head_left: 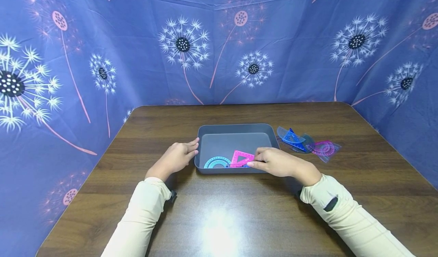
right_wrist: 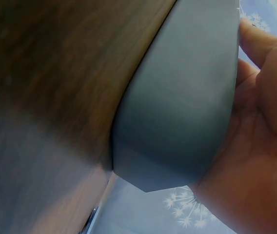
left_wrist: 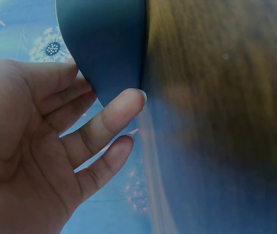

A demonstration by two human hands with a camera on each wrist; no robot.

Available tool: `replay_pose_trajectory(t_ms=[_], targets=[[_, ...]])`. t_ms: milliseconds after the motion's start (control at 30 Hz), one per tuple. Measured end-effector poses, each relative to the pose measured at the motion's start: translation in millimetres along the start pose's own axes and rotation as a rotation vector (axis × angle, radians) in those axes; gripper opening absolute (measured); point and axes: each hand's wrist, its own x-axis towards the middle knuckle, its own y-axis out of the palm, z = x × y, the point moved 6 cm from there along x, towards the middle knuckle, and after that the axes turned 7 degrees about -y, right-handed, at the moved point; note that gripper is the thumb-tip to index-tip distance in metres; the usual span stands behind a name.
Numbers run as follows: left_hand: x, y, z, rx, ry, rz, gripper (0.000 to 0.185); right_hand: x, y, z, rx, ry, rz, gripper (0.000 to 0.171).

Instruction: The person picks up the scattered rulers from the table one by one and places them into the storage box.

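Lowest in the head view, two cream sleeves reaching up from the bottom edge over a dark wooden table (head_left: 219, 219). Centre frame, a grey tray (head_left: 236, 129), long axis running left to right. Left hand (head_left: 178, 157) resting flat-fingered against the tray's left wall, fingers straight and touching, gripping nothing; same contact plain in the left wrist view, fingertips (left_wrist: 128, 105) on the tray wall (left_wrist: 104, 44). Right hand (head_left: 277, 162) at the tray's lower right corner, fingers curled over the rim, fingertips on a pink set square (head_left: 242, 158) lying inside near the front wall; whether pinched or only touched, hard to tell. Right wrist view: palm (right_wrist: 265, 146) pressed close to the tray's outer wall (right_wrist: 187, 107). Just left of the set square, a blue protractor (head_left: 217, 162), also inside. Well right of the tray, on the table, a loose heap of more rulers (head_left: 308, 142), blue and pink, nearer the right hand than the left.
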Motion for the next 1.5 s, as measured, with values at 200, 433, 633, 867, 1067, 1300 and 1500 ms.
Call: replay_pose_trajectory(t_ms=[200, 433, 633, 867, 1067, 1300, 1500], targets=[[0.1, -0.6, 0.5, 0.011, 0.006, -0.006, 0.037, 1, 0, 1, 0.005, 0.012, 0.008, 0.038], [-1.1, -1.6, 1.2, 0.022, 0.006, -0.01, 0.038, 2, 0, 2, -0.019, 0.005, 0.018, 0.037], [-3.7, -3.4, 0.3, 0.001, -0.005, -0.001, 0.038, 3, 0, 2, -0.015, 0.004, 0.02, 0.036], [-4.7, -4.3, 1.3, -0.003, -0.01, -0.006, 0.038, 3, 1, 2, -0.009, 0.002, 0.014, 0.036], [-5.1, -4.5, 1.5, -0.001, -0.007, -0.008, 0.038, 3, 1, 4, -0.02, 0.013, 0.017, 0.035], [-1.8, -0.9, 0.2, -0.003, -0.007, -0.003, 0.038, -9, -5, 6, -0.022, 0.035, -0.039, 0.046], [-1.0, -0.7, 0.2, 0.006, 0.0, -0.005, 0.038, -24, -15, 5, 0.023, 0.034, -0.156, 0.044]])
